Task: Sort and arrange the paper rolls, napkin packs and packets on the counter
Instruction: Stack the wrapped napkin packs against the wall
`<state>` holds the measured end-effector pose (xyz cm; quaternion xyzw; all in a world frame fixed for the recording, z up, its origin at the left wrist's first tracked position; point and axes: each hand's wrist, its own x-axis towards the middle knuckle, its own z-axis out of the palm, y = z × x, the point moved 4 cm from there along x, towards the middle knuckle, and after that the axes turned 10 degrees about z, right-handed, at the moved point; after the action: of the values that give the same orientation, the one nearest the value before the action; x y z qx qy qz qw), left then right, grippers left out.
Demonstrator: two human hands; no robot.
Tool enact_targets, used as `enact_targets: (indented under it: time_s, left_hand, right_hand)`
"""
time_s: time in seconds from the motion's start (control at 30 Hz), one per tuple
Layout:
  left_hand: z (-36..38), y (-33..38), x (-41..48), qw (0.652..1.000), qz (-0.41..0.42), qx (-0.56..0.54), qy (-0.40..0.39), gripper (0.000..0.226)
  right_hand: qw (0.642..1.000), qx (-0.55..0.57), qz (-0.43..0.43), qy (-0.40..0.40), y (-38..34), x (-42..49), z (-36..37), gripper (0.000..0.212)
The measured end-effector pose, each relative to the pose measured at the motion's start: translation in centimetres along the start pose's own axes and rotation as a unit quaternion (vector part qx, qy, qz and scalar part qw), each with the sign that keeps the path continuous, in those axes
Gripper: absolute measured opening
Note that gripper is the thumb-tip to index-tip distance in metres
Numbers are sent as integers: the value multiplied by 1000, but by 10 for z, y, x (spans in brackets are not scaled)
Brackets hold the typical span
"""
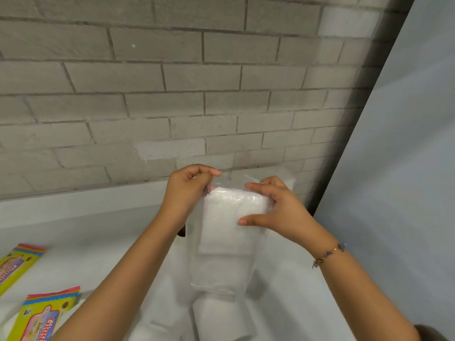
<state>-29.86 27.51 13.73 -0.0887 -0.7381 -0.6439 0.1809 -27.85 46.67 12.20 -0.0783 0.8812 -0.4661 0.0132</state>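
Both hands hold up a white napkin pack in clear plastic wrap above the white counter. My left hand pinches the wrap at the pack's top left corner. My right hand grips the top right side, thumb on the front. Below the pack lies a white paper roll, partly hidden by my arms. Two yellow printed packets lie at the left: one near the edge of view, the other at the bottom left.
A grey brick wall stands right behind the counter. A pale blue-grey panel rises along the right side. More white wrapped paper shows behind my right hand by the wall.
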Motion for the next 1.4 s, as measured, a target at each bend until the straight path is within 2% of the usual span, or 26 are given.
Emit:
enact_targets:
  time_s: [0.03, 0.13, 0.17, 0.27, 0.33, 0.37, 0.43, 0.5, 0.6, 0.7, 0.8, 0.9, 1.0, 1.13, 1.2, 1.3, 1.4]
  left_hand:
    - [3, 3, 5, 999, 1, 25, -23, 28]
    - [9, 11, 21, 986, -23, 117, -120, 17]
    - [10, 12, 24, 973, -37, 155, -166, 26]
    - [8, 11, 28, 919, -64, 234, -310, 54]
    - [6, 12, 27, 891, -37, 275, -358, 61]
    - [4, 11, 28, 889, -23, 281, -361, 64]
    - [2, 6, 28, 905, -23, 245, -347, 67]
    - [5, -1, 27, 931, -41, 158, -328, 61]
    - [15, -9, 27, 948, -45, 65, -308, 48]
    - [27, -17, 32, 952, -34, 66, -297, 52]
    - [45, -25, 37, 946, -21, 109, -305, 55]
    - [62, -33, 43, 941, -6, 178, -286, 59]
    - [63, -43, 49, 954, 0, 200, -223, 64]
    - [34, -44, 50, 963, 89, 240, -79, 47]
    - [17, -48, 47, 964, 114, 237, -30, 39]
    - [1, -66, 40, 970, 72, 231, -16, 31]
    - [-4, -91, 37, 972, 20, 235, -8, 26]
  right_hand:
    - [998, -56, -10, 6, -3, 3, 1, 65]
    - [988, -146, -39, 5, -8, 11, 0, 33]
    - [987, -153, -42, 3, -8, 13, -1, 28]
    - [993, -105, -43, 34, -5, 18, -8, 18]
    - [996, -63, -28, 55, -1, 19, -13, 16]
    - [997, -38, -17, 59, 2, 19, -15, 14]
    - [998, 22, 4, 57, 8, 18, -17, 16]
    - [995, 87, 24, 45, 13, 17, -20, 15]
    - [985, 152, 52, -55, 24, 19, -21, 48]
    - [975, 156, 63, -148, 33, 17, -18, 52]
    - [956, 200, 114, -183, 46, 24, -16, 47]
    - [942, 245, 179, -141, 66, 39, -15, 36]
    - [906, 348, 231, -66, 86, 60, -19, 37]
    - [850, 466, 244, -7, 103, 100, -39, 27]
    - [834, 493, 249, 12, 112, 124, -52, 23]
    - [835, 485, 256, 41, 127, 160, -65, 21]
    - [864, 426, 260, 69, 147, 195, -70, 45]
